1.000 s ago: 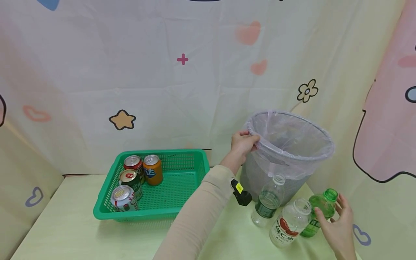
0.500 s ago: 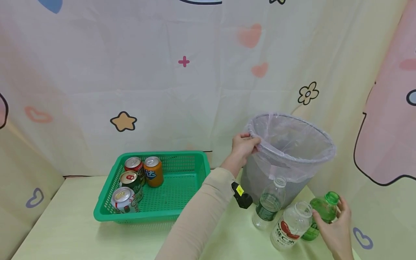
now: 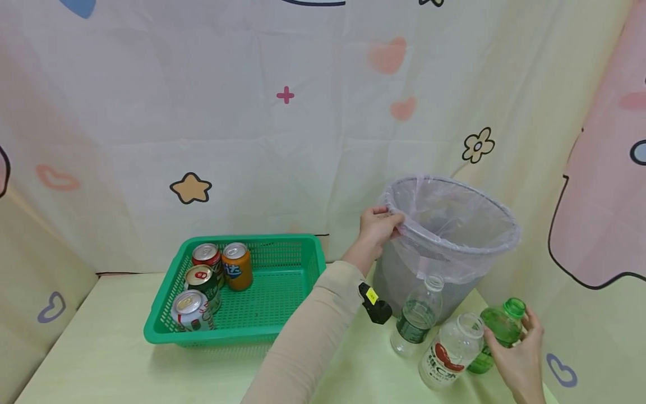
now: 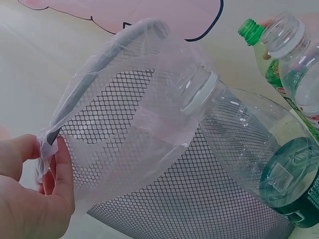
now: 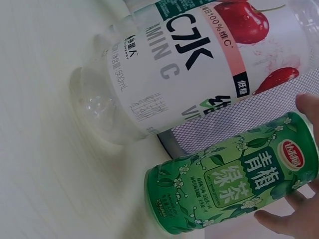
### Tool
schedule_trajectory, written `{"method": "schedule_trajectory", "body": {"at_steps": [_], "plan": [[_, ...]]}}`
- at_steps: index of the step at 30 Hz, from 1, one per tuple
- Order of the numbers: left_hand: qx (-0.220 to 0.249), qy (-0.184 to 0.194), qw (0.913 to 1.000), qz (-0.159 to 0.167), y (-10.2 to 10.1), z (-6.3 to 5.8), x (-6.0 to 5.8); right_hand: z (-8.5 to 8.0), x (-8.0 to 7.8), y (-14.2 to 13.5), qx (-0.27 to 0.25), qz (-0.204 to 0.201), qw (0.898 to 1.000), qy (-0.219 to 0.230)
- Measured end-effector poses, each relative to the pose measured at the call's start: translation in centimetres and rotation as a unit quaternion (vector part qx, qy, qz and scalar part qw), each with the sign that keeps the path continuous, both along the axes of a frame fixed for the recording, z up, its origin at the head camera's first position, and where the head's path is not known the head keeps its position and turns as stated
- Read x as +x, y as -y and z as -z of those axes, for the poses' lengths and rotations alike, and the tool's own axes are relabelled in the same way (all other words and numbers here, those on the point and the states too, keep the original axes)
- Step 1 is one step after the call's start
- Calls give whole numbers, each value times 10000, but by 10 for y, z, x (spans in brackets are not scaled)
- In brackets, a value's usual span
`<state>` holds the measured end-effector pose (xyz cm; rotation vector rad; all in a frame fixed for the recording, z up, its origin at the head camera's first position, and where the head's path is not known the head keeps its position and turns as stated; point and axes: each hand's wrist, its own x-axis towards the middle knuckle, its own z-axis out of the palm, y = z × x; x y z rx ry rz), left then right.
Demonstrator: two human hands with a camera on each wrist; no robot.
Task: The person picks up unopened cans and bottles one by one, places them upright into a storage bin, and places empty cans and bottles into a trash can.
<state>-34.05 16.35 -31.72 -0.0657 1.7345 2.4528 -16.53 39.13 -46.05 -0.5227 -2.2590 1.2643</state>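
My left hand (image 3: pixel 377 227) grips the rim of a mesh trash bin (image 4: pixel 164 199) lined with a thin translucent bag (image 3: pixel 461 216). In the left wrist view, thumb and fingers pinch the bag where it folds over the rim. At the far right, my right hand (image 3: pixel 522 356) holds a green tea bottle (image 5: pixel 232 174) around its upper half, thumb on the near side and fingers behind. A clear bottle with a cherry label (image 3: pixel 449 353) stands just left of that hand. Left of it is a slimmer clear bottle with a dark green label (image 3: pixel 416 322). All three bottles are uncapped.
A green plastic basket (image 3: pixel 282 331) stands to the left, with several drink cans (image 3: pixel 204 286) grouped at its left side. The pale table (image 3: pixel 101 359) meets a printed curtain (image 3: pixel 242 140) behind the bin. The curtain also hangs close on the right.
My right hand has drawn in slightly to the left and closed around the green tea bottle. The left hand stays on the bin rim. The head view has tipped up a little.
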Motion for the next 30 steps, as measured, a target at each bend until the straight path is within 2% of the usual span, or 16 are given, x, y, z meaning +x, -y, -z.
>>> {"method": "schedule_trajectory", "body": {"at_steps": [10, 19, 25, 30], "plan": [[9, -57, 10000, -43, -1, 2, -2, 4, -4, 0, 70, 66, 9998, 181], [-2, -43, 10000, -10, -1, 2, -1, 6, -6, 1, 157, 189, 9996, 121], [1, -27, 10000, -25, 0, 1, 0, 5, -10, -4, 290, 97, 9995, -34], [-36, -18, 10000, -8, 1, 0, 2, -4, -16, -10, 614, 21, 9977, -290]]}}
